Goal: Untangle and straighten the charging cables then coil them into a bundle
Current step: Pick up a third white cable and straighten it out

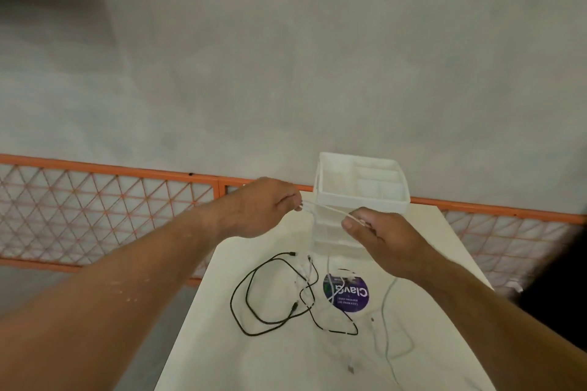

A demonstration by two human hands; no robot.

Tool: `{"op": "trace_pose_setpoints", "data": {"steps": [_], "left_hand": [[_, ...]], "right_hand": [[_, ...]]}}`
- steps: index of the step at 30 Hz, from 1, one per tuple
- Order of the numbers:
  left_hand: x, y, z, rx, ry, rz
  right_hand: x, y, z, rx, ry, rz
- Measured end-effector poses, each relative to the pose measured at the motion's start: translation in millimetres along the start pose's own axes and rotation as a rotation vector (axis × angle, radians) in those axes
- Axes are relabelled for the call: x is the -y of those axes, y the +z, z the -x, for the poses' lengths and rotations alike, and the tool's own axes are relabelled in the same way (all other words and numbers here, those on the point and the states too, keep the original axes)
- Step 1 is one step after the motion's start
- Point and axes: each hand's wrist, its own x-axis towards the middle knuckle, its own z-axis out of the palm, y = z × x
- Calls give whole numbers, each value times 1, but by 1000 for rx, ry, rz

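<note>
Fingers (pixel 288 200) of the left hand (pixel 263 208) curl, pinching a white cable (pixel 327 209); the right hand (pixel 386 236) pinches it too, taut above the table (pixel 241 365). Its hanging strands blur against the white basket (pixel 362 198). A black cable (pixel 236 289) lies looped below.

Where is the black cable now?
The black cable lies looped on the white table, lower middle of the head view, just left of the purple sticker.
</note>
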Motion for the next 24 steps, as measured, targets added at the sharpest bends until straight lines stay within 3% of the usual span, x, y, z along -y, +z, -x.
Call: {"op": "trace_pose_setpoints", "data": {"steps": [8, 19, 24], "left_hand": [[-46, -24, -26, -7, 86, -43], [-51, -19, -37, 115, 12, -250], [-59, -21, -41, 116, 10, -272]], "right_hand": [[6, -14, 2, 76, 40, -145], [-18, -54, 12, 110, 14, 182], [-30, -67, 12, 116, 56, 175]]}}
